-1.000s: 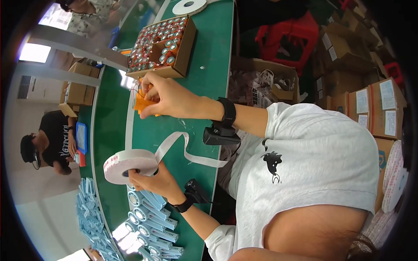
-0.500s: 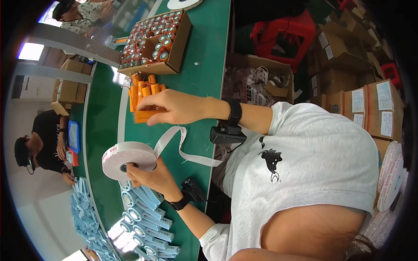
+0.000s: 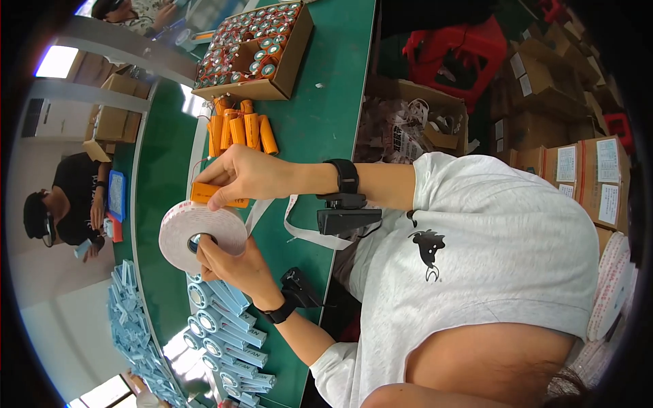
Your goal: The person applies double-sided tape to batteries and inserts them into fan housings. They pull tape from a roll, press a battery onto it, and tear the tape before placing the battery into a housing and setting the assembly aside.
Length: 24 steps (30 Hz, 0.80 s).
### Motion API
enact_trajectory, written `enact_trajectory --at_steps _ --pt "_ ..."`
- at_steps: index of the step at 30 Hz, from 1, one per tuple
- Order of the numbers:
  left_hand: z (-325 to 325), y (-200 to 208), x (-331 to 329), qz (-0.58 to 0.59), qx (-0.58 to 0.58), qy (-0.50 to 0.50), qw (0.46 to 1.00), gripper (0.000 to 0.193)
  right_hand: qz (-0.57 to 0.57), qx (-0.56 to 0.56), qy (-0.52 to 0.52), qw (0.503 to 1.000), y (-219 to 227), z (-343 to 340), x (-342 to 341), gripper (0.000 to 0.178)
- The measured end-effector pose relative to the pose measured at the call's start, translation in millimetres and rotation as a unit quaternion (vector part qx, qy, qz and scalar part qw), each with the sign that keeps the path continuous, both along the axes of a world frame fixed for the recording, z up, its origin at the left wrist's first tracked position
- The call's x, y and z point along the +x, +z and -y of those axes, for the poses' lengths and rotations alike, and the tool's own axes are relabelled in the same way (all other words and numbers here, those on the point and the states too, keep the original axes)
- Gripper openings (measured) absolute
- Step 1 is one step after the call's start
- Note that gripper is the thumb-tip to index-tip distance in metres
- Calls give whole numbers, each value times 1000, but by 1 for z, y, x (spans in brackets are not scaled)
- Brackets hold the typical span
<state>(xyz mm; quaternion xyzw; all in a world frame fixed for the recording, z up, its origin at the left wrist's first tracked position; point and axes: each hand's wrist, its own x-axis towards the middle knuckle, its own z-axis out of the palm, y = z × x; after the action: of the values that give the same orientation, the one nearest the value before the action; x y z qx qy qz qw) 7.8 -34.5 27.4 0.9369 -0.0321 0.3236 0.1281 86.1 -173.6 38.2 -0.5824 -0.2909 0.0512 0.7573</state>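
Note:
My left hand (image 3: pixel 235 268) holds a wide roll of white tape (image 3: pixel 178 238), with fingers in its core. A loose strip of the tape (image 3: pixel 320 239) curls from the roll across the green table to its near edge. Above it, my right hand (image 3: pixel 255 170) pinches an orange cylindrical battery (image 3: pixel 203 193) between thumb and fingers. This battery lies over the roll's upper edge; whether it presses on the tape I cannot tell. A thin wire shows at its end. Several more orange batteries (image 3: pixel 235 132) lie beyond my right hand.
A carton (image 3: pixel 296 61) full of wired batteries stands beyond the loose ones. Light-blue handles with round ends (image 3: pixel 224 326) lie in rows beside my left forearm; more form a pile (image 3: pixel 132 333) across the table. A co-worker (image 3: pixel 75 197) works opposite. A scrap box (image 3: pixel 449 139) and red stool (image 3: pixel 469 61) stand off the table.
My right hand has come away from the group of batteries with one battery, over to the tape roll. My left hand still holds the roll. The whole view has shifted slightly.

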Motion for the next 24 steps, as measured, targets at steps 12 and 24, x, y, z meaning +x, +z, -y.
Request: enact_trajectory --at_steps 12,24 --pt "0 12 7 -70 156 -59 984 59 -42 55 -48 996 -22 -6 16 35" --pt "36 0 11 48 -30 28 998 53 -275 448 -123 842 13 -23 47 23"
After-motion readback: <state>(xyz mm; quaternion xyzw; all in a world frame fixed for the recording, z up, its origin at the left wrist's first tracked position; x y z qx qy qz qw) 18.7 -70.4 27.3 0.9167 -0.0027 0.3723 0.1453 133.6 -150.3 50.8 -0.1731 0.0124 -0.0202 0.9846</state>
